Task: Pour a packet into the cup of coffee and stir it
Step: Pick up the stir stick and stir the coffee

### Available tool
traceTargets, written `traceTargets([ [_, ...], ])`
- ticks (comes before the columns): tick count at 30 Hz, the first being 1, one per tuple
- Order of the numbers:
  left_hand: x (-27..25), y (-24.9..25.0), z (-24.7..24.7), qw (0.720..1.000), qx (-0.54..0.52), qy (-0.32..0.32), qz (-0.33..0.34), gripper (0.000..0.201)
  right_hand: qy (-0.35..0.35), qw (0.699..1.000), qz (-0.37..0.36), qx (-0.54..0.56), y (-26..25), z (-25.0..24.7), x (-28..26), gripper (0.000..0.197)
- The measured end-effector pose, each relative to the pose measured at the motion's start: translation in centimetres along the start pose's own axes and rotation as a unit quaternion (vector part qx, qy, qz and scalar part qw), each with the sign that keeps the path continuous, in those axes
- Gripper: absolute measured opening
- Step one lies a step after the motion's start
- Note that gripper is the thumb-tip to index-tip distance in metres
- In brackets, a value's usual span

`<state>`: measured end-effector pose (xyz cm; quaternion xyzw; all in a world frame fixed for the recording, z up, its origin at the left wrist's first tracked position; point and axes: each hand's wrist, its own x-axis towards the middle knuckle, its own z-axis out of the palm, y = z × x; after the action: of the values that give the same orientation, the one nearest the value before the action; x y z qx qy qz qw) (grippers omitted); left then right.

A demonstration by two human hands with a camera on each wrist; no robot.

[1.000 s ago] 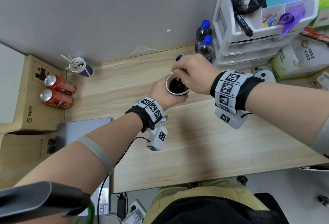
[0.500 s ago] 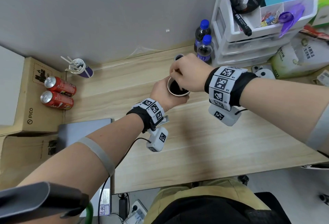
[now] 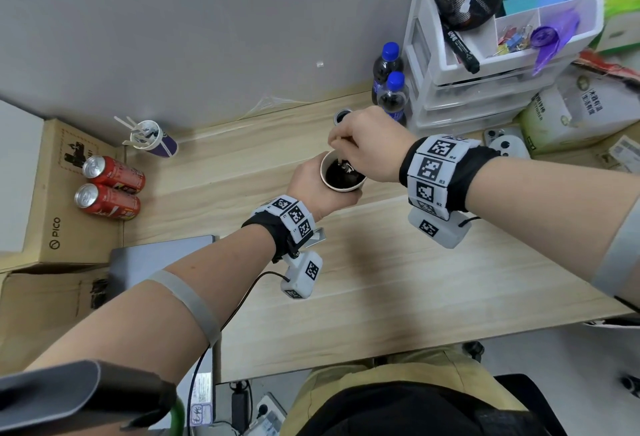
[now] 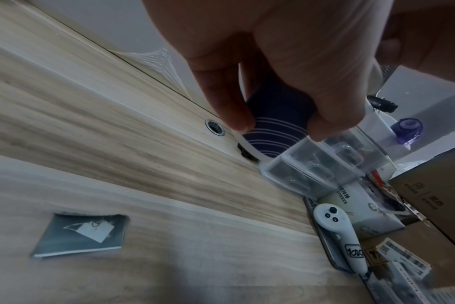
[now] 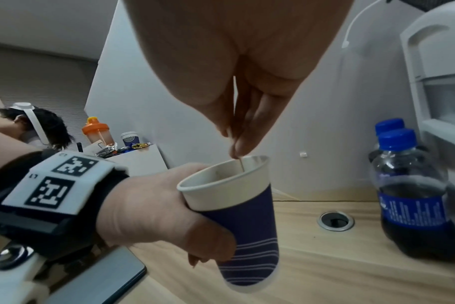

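A navy paper cup [image 3: 341,177] with a white rim holds dark coffee. My left hand [image 3: 310,190] grips it round the side and keeps it just above the wooden desk [image 3: 381,280]. From above, my right hand [image 3: 363,146] pinches a thin wooden stirrer [image 5: 239,162] whose lower end dips into the cup [image 5: 243,218]. In the right wrist view my left hand [image 5: 156,209] wraps the cup below its rim. A torn silver packet [image 4: 81,236] lies flat on the desk below my left wrist.
Two dark soda bottles [image 3: 393,93] and a white drawer organiser [image 3: 485,82] stand just right of the cup. A cable hole [image 3: 342,116] sits behind it. At the left are a cup of stirrers [image 3: 152,139], two red cans [image 3: 110,190] and a laptop [image 3: 156,259].
My right hand has shifted slightly left over the cup and the stirrer has moved round inside it. The left hand still holds the cup in the same place.
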<state>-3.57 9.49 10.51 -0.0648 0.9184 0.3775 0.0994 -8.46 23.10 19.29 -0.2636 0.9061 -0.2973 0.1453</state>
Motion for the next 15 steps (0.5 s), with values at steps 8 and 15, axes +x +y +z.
traceTargets([
  [8,0.02,-0.35,0.42,1.0,-0.016,-0.002,0.002,0.032,-0.035,0.999,-0.018,0.032,0.18,-0.04,-0.94,0.024],
  [15,-0.04,-0.49,0.52,1.0,0.006,-0.003,0.013,0.036,-0.047,0.997,-0.018,-0.05,0.22,-0.76,-0.88,0.028],
])
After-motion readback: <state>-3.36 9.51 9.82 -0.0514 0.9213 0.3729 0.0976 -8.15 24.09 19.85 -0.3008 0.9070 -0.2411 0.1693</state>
